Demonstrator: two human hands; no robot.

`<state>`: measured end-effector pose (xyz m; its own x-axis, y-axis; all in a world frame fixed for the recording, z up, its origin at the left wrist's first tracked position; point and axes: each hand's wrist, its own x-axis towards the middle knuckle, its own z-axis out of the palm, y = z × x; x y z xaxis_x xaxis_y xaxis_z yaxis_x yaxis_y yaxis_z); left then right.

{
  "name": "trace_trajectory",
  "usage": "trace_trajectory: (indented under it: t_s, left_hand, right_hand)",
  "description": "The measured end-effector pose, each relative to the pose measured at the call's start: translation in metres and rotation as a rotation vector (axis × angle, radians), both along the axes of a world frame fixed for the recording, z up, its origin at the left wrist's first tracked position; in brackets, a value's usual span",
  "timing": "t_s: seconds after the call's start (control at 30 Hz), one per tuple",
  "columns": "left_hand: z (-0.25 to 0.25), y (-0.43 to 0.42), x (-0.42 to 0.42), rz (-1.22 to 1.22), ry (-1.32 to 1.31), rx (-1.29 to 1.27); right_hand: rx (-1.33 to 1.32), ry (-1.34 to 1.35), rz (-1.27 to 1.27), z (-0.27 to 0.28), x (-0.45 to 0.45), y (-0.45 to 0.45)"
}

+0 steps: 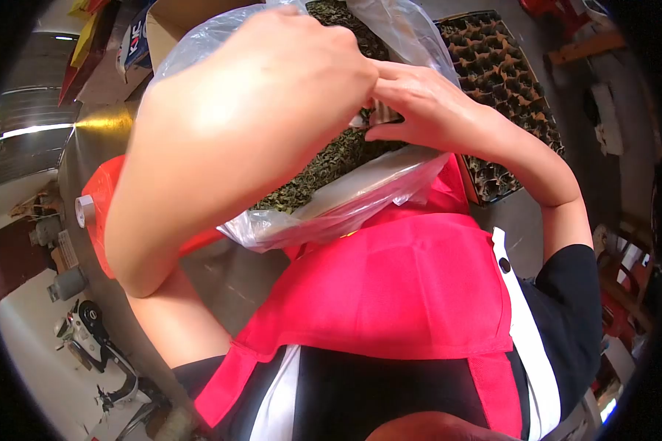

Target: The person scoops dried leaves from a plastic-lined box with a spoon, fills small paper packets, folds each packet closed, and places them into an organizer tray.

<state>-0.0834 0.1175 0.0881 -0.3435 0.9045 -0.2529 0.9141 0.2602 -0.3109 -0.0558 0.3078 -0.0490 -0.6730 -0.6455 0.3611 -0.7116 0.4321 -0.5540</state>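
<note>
My left hand (309, 62) is bent over the bag, its knuckles toward the camera and its fingertips hidden. Touching it from the right is my right hand (413, 103), with the thumb below and fingers above a small striped brown and white thing (385, 113) that I cannot make out. Both hands are above a clear plastic bag (331, 220) filled with dark green, dried leaf-like bits (294, 192). The bag's near edge hangs against a red apron (397, 287).
A black tray (493, 81) with many brown paper-like cells lies at the right. An orange-red container (104, 192) with a white cap stands at the left. A cardboard box (168, 29) is behind the bag. A motorbike (99, 338) appears at the lower left.
</note>
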Motion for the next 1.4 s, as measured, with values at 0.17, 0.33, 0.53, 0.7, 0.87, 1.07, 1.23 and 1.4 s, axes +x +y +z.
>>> trace_trajectory:
  t_s: [0.17,0.33,0.53,0.7,0.87,1.07,1.23,1.4]
  left_hand:
    - [-0.025,-0.01,-0.009,-0.107,-0.014,0.145]
    - [-0.03,-0.005,-0.006,-0.072,-0.223,0.267]
    - [-0.023,-0.011,-0.001,-0.043,-0.134,0.273]
    - [-0.002,0.003,-0.001,-0.01,-0.182,0.149]
    - [0.005,0.004,-0.004,-0.007,0.068,-0.043]
    - [0.019,-0.021,-0.008,-0.039,-0.086,0.136]
    - [0.068,-0.071,0.023,0.16,-0.149,0.21]
    - [0.05,-0.144,0.052,0.594,-0.485,0.496]
  right_hand:
    - [0.011,0.023,-0.008,0.001,0.001,-0.002]
    - [0.056,-0.121,0.112,0.016,-0.005,0.008]
    - [0.082,-0.115,0.081,0.021,-0.01,0.006]
    - [0.114,-0.252,0.098,0.025,-0.007,0.009]
    - [0.081,0.019,0.068,0.012,-0.003,0.009]
    - [0.09,-0.057,0.015,0.018,-0.002,0.008]
    - [-0.257,-0.023,-0.075,0.019,-0.01,0.012]
    - [-0.433,-0.028,-0.164,0.068,0.017,0.049]
